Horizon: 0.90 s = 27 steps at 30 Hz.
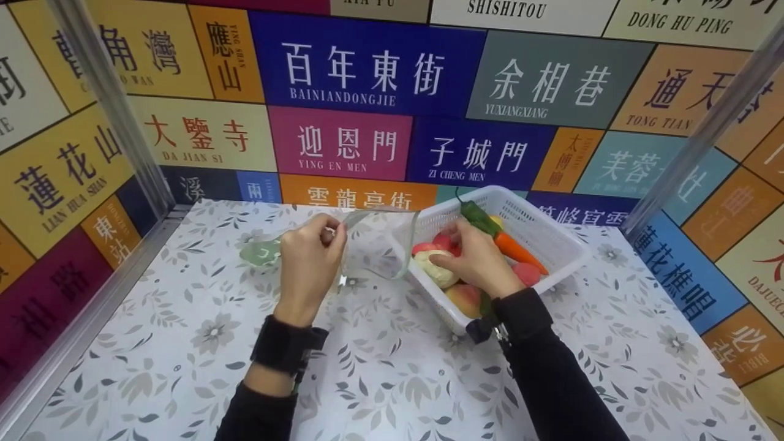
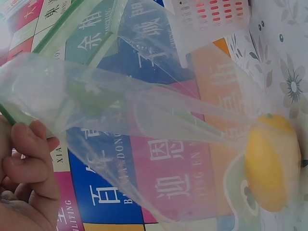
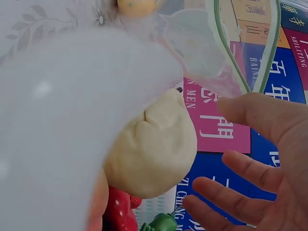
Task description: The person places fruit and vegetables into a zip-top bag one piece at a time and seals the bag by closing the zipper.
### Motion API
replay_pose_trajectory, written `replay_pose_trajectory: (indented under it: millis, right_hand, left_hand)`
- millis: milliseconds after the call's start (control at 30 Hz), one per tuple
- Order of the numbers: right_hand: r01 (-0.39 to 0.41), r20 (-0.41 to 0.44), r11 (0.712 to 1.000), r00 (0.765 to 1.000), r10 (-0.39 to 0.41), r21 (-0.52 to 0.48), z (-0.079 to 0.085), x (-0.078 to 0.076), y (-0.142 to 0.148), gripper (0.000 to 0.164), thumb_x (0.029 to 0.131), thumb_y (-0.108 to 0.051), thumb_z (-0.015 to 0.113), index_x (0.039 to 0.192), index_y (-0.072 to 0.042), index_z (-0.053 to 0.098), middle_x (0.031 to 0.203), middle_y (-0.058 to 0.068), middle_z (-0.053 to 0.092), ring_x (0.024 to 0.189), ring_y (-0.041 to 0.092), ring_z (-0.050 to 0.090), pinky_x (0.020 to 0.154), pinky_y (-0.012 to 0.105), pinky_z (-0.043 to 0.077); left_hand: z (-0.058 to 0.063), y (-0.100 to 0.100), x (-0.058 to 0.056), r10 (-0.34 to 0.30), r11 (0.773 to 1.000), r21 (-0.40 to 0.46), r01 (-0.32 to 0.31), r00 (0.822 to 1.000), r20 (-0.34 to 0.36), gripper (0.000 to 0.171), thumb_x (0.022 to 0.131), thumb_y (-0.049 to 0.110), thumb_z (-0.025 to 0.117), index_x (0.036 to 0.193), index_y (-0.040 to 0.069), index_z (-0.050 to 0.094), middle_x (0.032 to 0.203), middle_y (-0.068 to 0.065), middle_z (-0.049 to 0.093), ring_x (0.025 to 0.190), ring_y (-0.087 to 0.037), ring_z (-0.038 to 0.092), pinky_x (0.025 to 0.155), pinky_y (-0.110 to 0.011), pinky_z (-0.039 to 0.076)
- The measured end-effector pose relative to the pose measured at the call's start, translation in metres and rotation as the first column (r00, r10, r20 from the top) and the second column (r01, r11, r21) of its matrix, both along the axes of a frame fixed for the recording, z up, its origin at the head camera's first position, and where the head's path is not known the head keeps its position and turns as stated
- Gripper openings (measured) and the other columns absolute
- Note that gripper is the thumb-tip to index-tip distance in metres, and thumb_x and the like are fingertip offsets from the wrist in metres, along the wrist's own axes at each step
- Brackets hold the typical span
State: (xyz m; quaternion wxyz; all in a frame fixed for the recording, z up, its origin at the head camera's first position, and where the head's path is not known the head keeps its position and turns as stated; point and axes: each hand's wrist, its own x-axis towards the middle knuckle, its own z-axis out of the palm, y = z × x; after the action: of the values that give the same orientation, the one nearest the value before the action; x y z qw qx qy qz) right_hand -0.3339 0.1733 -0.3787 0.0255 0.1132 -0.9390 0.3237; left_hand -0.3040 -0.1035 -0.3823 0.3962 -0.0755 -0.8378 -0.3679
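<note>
My left hand pinches the rim of a clear zip bag with a green-edged mouth. The bag's mouth gapes toward the basket. A yellow oval fruit shows at the bag's lower end in the left wrist view; the left hand hides it in the head view. My right hand reaches into a white plastic basket, over a pale cream, lumpy vegetable or fruit. In the right wrist view the right hand's fingers are spread beside this pale piece, with a gap between.
Also in the basket lie a green chili pepper, a carrot, a peach and several red pieces. The basket stands on a floral-patterned table, against a wall of coloured sign panels. Metal posts flank the table.
</note>
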Motion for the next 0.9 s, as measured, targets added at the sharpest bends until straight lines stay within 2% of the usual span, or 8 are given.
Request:
replay_pose_trajectory:
  millis: [67,267,467,633,767,900]
  right_hand:
    - [-0.004,0.032,0.999,0.999,0.003,0.032,0.002,0.000,0.001,0.050,0.086,-0.035,0.079,0.123,-0.011,0.055,0.116,0.014,0.064,0.106,0.033,0.059,0.097,0.044,0.049]
    - [-0.002,0.024,0.992,1.000,-0.001,0.124,0.006,-0.008,0.007,0.047,0.084,-0.033,0.081,0.118,-0.011,0.056,0.112,0.012,0.065,0.098,0.027,0.059,0.089,0.040,0.050]
    - [-0.120,0.158,0.969,0.984,0.086,0.218,0.004,-0.019,0.011,0.054,0.083,-0.037,0.082,0.122,-0.009,0.057,0.113,0.013,0.065,0.095,0.025,0.058,0.086,0.037,0.049]
    - [-0.200,0.224,0.938,0.965,0.138,0.283,0.004,-0.024,0.012,0.058,0.081,-0.039,0.083,0.124,-0.008,0.060,0.109,0.010,0.067,0.092,0.023,0.058,0.085,0.036,0.048]
    - [-0.214,0.239,0.927,0.961,0.143,0.307,0.005,-0.023,0.010,0.063,0.077,-0.039,0.086,0.126,-0.009,0.060,0.111,0.009,0.068,0.095,0.024,0.059,0.088,0.037,0.048]
    - [-0.198,0.214,0.920,0.968,0.129,0.339,0.004,-0.022,0.006,0.065,0.074,-0.039,0.087,0.125,-0.009,0.060,0.111,0.009,0.069,0.095,0.025,0.059,0.089,0.038,0.049]
  left_hand:
    - [0.000,-0.001,0.001,0.002,1.000,0.007,-0.002,1.000,0.004,0.014,0.092,0.014,0.069,0.082,0.007,0.073,0.059,-0.003,0.066,0.050,-0.013,0.053,0.051,-0.027,0.041]
    - [0.001,-0.002,0.001,0.001,1.000,0.016,-0.001,1.000,0.020,0.013,0.092,0.015,0.069,0.082,0.007,0.073,0.060,-0.003,0.065,0.050,-0.013,0.053,0.050,-0.026,0.040]
    - [0.003,-0.002,0.002,-0.007,1.000,0.023,0.006,1.000,0.026,0.014,0.093,0.015,0.069,0.083,0.007,0.073,0.061,-0.003,0.066,0.050,-0.013,0.053,0.050,-0.026,0.040]
    - [0.003,0.000,0.001,-0.011,1.000,0.014,0.011,1.000,0.025,0.014,0.093,0.015,0.069,0.083,0.007,0.073,0.061,-0.003,0.067,0.050,-0.012,0.054,0.050,-0.025,0.041]
    - [0.003,0.000,0.001,-0.015,1.000,0.009,0.014,1.000,0.020,0.014,0.093,0.014,0.069,0.082,0.007,0.073,0.059,-0.003,0.066,0.049,-0.012,0.052,0.049,-0.025,0.040]
    - [0.001,0.000,0.001,-0.016,1.000,-0.010,0.016,1.000,0.013,0.014,0.093,0.014,0.068,0.082,0.007,0.073,0.058,-0.002,0.064,0.049,-0.012,0.052,0.050,-0.026,0.040]
